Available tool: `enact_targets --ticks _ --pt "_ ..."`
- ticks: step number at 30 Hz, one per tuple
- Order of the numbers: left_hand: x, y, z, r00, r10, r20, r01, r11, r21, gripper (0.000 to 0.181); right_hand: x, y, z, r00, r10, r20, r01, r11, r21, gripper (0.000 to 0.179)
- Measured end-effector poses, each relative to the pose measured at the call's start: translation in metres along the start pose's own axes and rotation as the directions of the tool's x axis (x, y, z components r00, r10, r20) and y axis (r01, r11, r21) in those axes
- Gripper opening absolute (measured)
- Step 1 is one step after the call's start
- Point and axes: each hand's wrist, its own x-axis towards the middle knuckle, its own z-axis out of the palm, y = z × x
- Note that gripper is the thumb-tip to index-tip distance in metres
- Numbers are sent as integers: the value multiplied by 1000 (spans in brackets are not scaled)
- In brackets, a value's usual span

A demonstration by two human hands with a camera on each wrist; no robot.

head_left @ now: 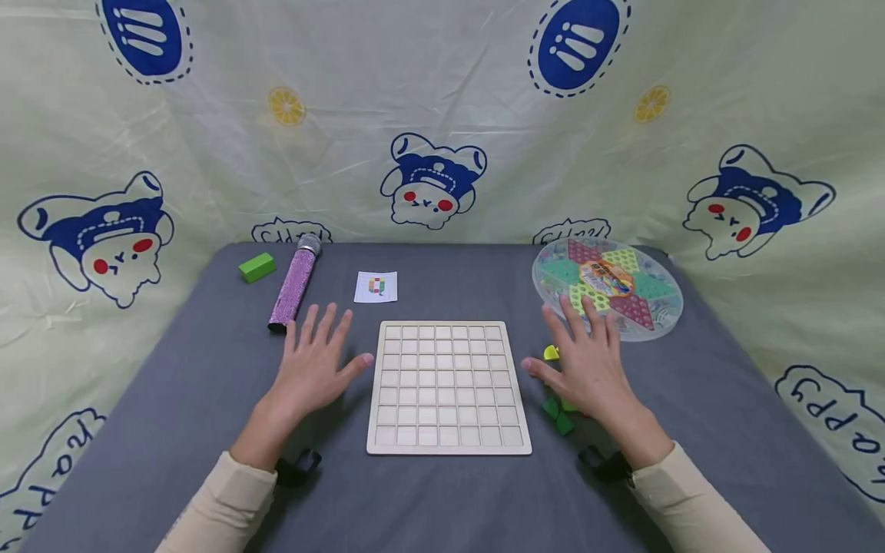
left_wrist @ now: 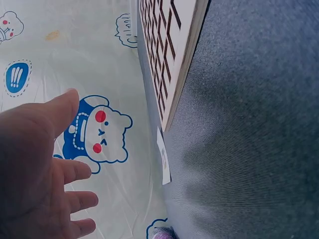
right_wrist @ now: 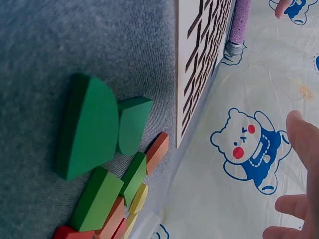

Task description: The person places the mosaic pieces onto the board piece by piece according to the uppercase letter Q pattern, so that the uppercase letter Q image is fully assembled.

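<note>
A pale wooden grid board [head_left: 449, 452] lies flat in the middle of the table. To its left, my left hand [head_left: 311, 376] hovers with fingers spread, holding nothing. My right hand [head_left: 588, 372] is spread the same way on the other side, above several coloured blocks. It hides part of that pile in the head view. The right wrist view shows the pile better: dark green blocks with a curved side [right_wrist: 89, 127], a lighter green block [right_wrist: 97, 199], plus orange, yellow and red pieces. A small white card [head_left: 376, 287] with a coloured block pattern lies behind the board.
A purple glittery microphone [head_left: 296, 284] lies behind my left hand, with a green block [head_left: 257, 267] beyond it. At the back right is a round Chinese checkers board [head_left: 650, 292], partly behind my right fingers. A printed curtain [head_left: 442, 92] hangs behind the grey table [head_left: 449, 507].
</note>
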Motion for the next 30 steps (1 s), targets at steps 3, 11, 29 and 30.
enact_targets --ticks 3,11,29,30 --pt "0 1 -1 1000 6 6 -6 1000 1 81 1 2 -1 1000 -4 3 4 1000 14 87" --pt "-1 1 -1 999 39 28 -38 998 -48 78 3 9 -1 1000 -6 11 5 998 69 78" --pt "-2 0 4 988 99 119 -86 990 -115 71 6 21 2 1000 11 24 -14 992 129 66" --pt "-2 0 5 986 105 126 -91 990 -112 71 6 21 3 1000 13 28 -16 991 130 66"
